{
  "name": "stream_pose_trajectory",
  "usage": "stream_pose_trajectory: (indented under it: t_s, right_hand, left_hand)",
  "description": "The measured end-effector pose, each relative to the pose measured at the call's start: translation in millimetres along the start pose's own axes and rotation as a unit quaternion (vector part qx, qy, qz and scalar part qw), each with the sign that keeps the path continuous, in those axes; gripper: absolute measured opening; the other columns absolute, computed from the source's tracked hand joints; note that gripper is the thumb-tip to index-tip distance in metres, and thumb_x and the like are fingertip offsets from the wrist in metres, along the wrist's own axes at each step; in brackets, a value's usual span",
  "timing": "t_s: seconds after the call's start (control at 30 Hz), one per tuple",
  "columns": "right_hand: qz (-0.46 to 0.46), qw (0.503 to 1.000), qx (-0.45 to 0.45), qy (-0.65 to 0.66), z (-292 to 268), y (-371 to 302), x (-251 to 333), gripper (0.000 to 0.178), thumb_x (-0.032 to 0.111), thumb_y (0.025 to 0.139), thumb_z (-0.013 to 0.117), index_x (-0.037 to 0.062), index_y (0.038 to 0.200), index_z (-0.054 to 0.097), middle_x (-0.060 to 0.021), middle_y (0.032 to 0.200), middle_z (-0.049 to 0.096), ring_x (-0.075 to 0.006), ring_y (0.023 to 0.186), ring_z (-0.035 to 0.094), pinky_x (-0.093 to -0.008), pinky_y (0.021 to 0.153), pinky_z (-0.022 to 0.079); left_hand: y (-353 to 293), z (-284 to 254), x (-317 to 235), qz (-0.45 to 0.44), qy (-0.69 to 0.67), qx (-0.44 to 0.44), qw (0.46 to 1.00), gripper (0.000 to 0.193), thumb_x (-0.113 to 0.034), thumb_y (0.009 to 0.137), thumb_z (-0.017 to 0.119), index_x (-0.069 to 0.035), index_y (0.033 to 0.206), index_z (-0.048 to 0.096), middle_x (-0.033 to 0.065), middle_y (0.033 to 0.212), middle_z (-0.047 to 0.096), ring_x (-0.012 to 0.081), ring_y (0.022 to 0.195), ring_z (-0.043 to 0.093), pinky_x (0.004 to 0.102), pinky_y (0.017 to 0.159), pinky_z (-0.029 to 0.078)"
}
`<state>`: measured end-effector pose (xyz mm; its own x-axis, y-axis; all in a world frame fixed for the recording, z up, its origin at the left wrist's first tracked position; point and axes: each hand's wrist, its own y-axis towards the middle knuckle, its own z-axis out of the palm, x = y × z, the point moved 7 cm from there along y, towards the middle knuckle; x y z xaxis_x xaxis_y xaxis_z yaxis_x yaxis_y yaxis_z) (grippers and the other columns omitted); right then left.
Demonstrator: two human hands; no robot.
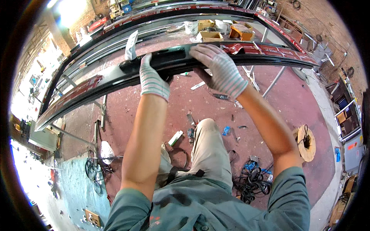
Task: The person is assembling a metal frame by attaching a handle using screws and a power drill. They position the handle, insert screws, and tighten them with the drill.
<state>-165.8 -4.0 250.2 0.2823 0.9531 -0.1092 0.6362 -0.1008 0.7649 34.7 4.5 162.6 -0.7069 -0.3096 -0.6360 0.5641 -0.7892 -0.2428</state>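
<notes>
A large black frame (269,61), partly covered in red printed film, lies across metal stands in front of me. Along its near bar, the film is off and a glossy black stretch with a long recess (168,57) shows. My left hand (153,79), in a striped white glove, is closed round this bar, thumb on top and fingers hidden beneath. To its right my right hand (220,69), gloved the same way, wraps the bar from above, its fingers over the top and thumb low on the near side. A white bag or sheet (131,45) stands just behind the bar.
Cardboard boxes (210,36) and a white bucket (191,27) stand beyond the near bar. On the red floor lie a drill (190,134), a small box (175,138) and tangled black strips (252,183). A wooden spool (306,144) is at right, cables (93,171) at left.
</notes>
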Motion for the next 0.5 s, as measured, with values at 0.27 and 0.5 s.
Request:
stream_pose_trajectory:
  t_s: [0.27, 0.5]
  right_hand:
    - [0.229, 0.967, 0.024, -0.105, -102.7, -10.9, -130.7, 0.035, 0.028, 0.086, 0.072, 0.0092, 0.116, 0.068, -0.0146, 0.108, 0.071, -0.0276, 0.096, 0.069, -0.0362, 0.089, 0.053]
    - [0.329, 0.867, 0.356, -0.113, -66.7, -24.6, -231.9, 0.048, 0.021, 0.071, 0.074, 0.0041, 0.116, 0.068, -0.0210, 0.096, 0.071, -0.0313, 0.089, 0.069, -0.0392, 0.084, 0.053]
  left_hand:
    - [-10.2, -7.6, -3.4, -0.005, 0.004, -0.043, 0.999, 0.032, -0.042, 0.081, 0.066, -0.021, 0.105, 0.063, 0.0043, 0.101, 0.068, 0.0277, 0.091, 0.064, 0.0484, 0.076, 0.054]
    - [-1.0, -8.6, -0.5, -0.010, -0.015, -0.046, 0.999, 0.034, -0.039, 0.080, 0.073, -0.018, 0.105, 0.063, 0.0033, 0.098, 0.068, 0.0251, 0.088, 0.065, 0.0459, 0.073, 0.054]
